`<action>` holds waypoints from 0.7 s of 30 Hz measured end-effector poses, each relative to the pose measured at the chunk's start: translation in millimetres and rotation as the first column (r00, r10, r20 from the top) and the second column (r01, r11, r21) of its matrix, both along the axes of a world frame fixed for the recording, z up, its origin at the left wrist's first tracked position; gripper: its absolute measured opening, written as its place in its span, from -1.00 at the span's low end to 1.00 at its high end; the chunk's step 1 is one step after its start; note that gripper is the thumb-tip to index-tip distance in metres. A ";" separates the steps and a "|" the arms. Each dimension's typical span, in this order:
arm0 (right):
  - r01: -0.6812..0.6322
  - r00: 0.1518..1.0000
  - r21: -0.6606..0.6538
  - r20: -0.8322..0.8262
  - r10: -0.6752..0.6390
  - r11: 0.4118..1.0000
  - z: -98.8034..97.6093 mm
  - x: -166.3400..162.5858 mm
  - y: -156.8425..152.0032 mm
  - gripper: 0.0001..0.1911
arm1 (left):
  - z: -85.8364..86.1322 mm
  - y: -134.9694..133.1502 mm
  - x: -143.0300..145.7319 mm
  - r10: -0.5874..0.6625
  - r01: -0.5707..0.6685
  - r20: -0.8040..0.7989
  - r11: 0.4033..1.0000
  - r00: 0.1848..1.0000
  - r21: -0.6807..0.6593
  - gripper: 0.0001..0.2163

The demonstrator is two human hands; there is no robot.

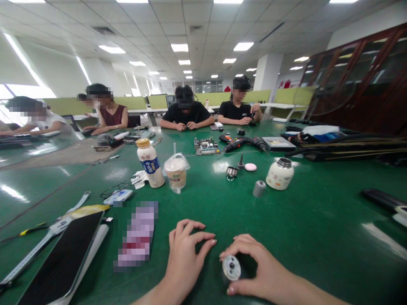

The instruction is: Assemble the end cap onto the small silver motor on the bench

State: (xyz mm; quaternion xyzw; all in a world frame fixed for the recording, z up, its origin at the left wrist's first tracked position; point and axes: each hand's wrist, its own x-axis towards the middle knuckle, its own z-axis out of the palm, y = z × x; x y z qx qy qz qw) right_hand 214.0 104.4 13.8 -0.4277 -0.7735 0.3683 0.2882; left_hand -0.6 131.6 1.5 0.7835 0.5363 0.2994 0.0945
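The right hand [254, 262] held a metal cylinder [232, 268], its grip wrapped around the sides with the round end showing; whether the cylinder touched the green table [206, 203] I could not tell. The left hand [187, 252] was near it, grip fairly wide, thumb and fingertips apart. Farther off, a silver can [259, 189] stood beside a white jar [280, 174].

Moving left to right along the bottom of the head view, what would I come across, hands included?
A dark-screened device → a purple item, blurred out → your left hand, nothing visible in it → your right hand, gripping a metal cylinder.
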 end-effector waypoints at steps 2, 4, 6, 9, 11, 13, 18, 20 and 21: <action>-0.002 1.000 -0.002 -0.003 0.002 1.000 -0.5 -0.1 0.2 -0.49 | -0.3 -1.8 0.3 0.021 -0.020 0.002 1.000 1.000 -0.007 -0.82; -0.004 1.000 -0.002 -0.004 0.004 1.000 -0.3 -0.2 0.4 -0.49 | -0.3 -1.8 0.5 0.053 -0.052 0.009 0.998 0.999 -0.020 -0.76; -0.009 1.000 0.003 -0.001 0.009 1.000 0.5 -0.3 0.8 -0.49 | 0.5 -0.8 0.6 0.071 -0.071 0.011 0.997 0.997 -0.019 -0.80; -0.014 1.000 0.006 0.001 0.014 1.000 1.9 -0.6 1.4 -0.50 | 6.2 -0.6 0.8 0.027 -0.029 0.075 0.999 0.997 0.026 -0.92; -0.016 1.000 0.004 0.001 0.016 1.000 2.2 -0.9 1.8 -0.51 | 12.7 -3.2 1.4 -0.071 0.051 0.168 0.992 0.983 0.119 -0.93; -0.015 1.000 0.011 0.004 0.015 1.000 1.3 -1.2 1.9 -0.51 | 19.4 -8.3 2.7 -0.200 0.147 0.231 0.963 0.952 0.227 -0.91; -0.005 1.000 0.038 0.004 0.005 0.999 -3.6 -1.0 1.8 -0.52 | 27.6 -20.6 7.4 -0.401 0.332 0.217 0.896 0.890 0.295 -0.93; -0.007 1.000 0.041 -0.005 0.007 0.999 -4.2 -0.8 1.6 -0.53 | 27.6 -21.9 8.5 -0.432 0.370 0.206 0.886 0.878 0.280 -0.93; -0.007 1.000 0.039 -0.008 0.007 0.999 -4.0 -0.8 1.5 -0.53 | 27.1 -21.9 8.9 -0.436 0.378 0.205 0.886 0.876 0.267 -0.92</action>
